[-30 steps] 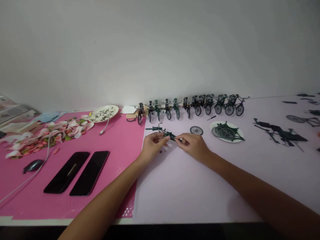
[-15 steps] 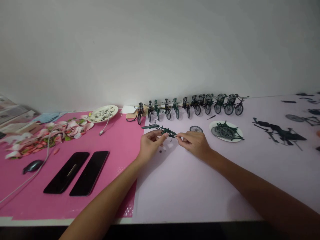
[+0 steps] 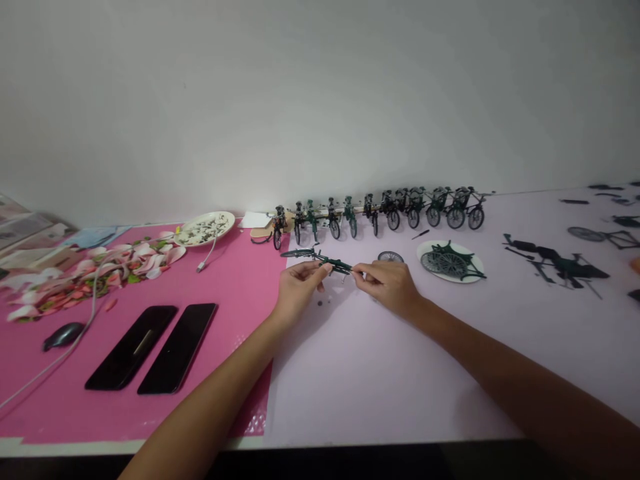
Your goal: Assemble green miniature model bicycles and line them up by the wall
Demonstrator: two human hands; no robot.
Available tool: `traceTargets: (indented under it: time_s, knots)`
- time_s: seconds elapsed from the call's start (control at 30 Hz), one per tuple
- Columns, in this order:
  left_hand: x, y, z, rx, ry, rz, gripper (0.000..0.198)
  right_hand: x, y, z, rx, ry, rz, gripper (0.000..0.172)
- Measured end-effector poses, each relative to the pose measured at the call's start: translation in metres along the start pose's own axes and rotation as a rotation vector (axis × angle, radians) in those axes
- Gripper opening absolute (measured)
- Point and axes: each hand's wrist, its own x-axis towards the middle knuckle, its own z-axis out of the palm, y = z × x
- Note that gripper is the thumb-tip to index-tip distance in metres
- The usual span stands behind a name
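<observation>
Between my hands, just above the table, is a dark green miniature bicycle (image 3: 336,265) lying on its side, with one wheel (image 3: 297,253) at its left end. My left hand (image 3: 301,287) is closed on the middle of its frame, thumb on top. At the frame's right end my right hand (image 3: 386,283) is pinched; whether a small part sits between its fingertips is too small to tell. Behind my right hand lies a loose spoked wheel (image 3: 391,257). A tiny dark round piece (image 3: 320,303) rests on the table below my left fingers.
Several finished miniature bicycles (image 3: 350,217) stand along the wall. A white plate (image 3: 473,277) with green frames and wheels is to the right, near black parts (image 3: 555,263). Leftward are two phones (image 3: 177,348), petals (image 3: 100,273), a mouse-like dark object (image 3: 63,336) and a plate of small pieces (image 3: 227,223).
The miniature bicycle has tilted slightly in my left hand, and my right fingertips have stayed at its right end. The whole view has shifted a little.
</observation>
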Motion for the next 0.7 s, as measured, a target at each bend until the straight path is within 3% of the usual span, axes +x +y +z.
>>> traceTargets:
  time_s: [0.23, 0.53, 0.7]
  knots:
    - [0.0012, -0.0052, -0.0033, 0.008, -0.032, -0.024, 0.051, -0.0043, 0.0006, 0.0024, 0.036, -0.073, 0.045, 0.022]
    - [-0.0028, 0.0002, -0.0003, -0.003, -0.031, -0.053, 0.051, -0.0066, -0.0004, 0.0041, 0.147, 0.018, -0.038, 0.015]
    - [0.0008, -0.0036, -0.0036, 0.018, -0.051, -0.042, 0.050, -0.0092, 0.0000, 0.0035, 0.195, -0.019, -0.034, 0.018]
